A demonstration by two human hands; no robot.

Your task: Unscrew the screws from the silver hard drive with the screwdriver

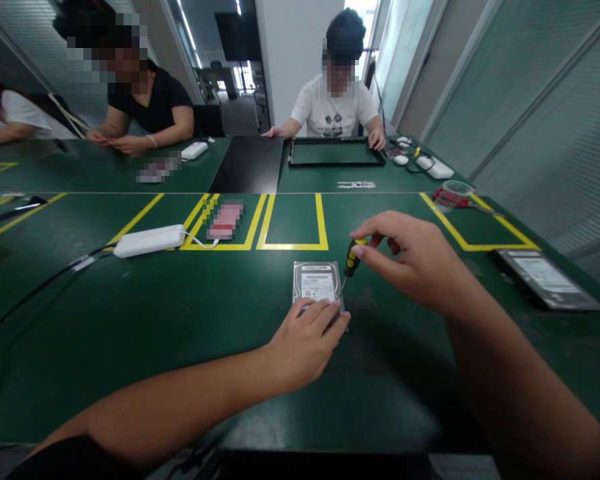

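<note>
Working over a small hard drive (316, 283), lying label up on a green table (140, 340) near the middle of the view and taken here as the centre of the clock face. Pressing on its near end, at six o'clock, with the left hand (305, 345), fingers bent over the label side; impossible to tell from above whether clasped around the edges or merely resting on top. Pinching a black-and-yellow screwdriver (353, 260) between thumb and fingers of the right hand (405, 257), out between two and three o'clock, with the shaft slanting down toward the drive's right edge; too small to tell about contact at the tip.

Seeing a larger drive (545, 277) at three o'clock, well apart from the small one and also label up. Finding a clear tub (460, 189) at two o'clock, farther off, with something red at it. Meeting, just past nine o'clock, a white power strip (150, 241), joined by a white lead (196, 240) to a pink phone (226, 223) at ten o'clock. Looking across to twelve o'clock, past yellow tape (323, 223) and a dark frame (337, 163), to a person in a white shirt (333, 110), with one hand at the frame's corner and another at a black panel (247, 167) toward eleven o'clock.
</note>
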